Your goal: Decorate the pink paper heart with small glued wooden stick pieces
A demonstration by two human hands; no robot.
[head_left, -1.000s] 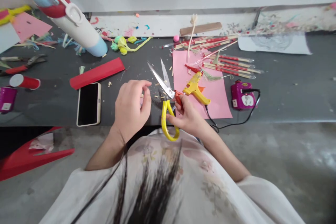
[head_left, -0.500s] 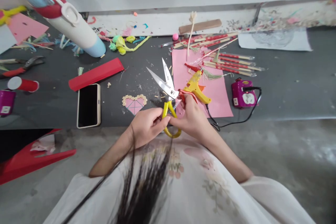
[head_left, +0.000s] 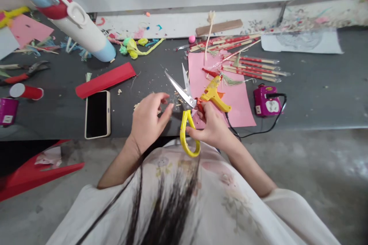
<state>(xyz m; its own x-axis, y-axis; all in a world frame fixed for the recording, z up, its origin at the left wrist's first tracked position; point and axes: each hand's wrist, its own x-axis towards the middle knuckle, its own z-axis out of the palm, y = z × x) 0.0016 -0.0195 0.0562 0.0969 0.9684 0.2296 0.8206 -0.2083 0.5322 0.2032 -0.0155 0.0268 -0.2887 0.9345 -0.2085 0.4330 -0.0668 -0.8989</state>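
Left hand (head_left: 149, 116) quit scissors (head_left: 185, 101), hovering over littered table (head_left: 316, 99).

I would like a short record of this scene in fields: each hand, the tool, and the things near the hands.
right hand: grips the scissors by the yellow and orange handles
scissors state: blades open, tips pointing away and leftward
left hand: fingers curled above the table, left of the blades; its hold cannot be told
beside right hand: yellow glue gun lying on pink paper
beside left hand: phone, screen up; red strip beyond it
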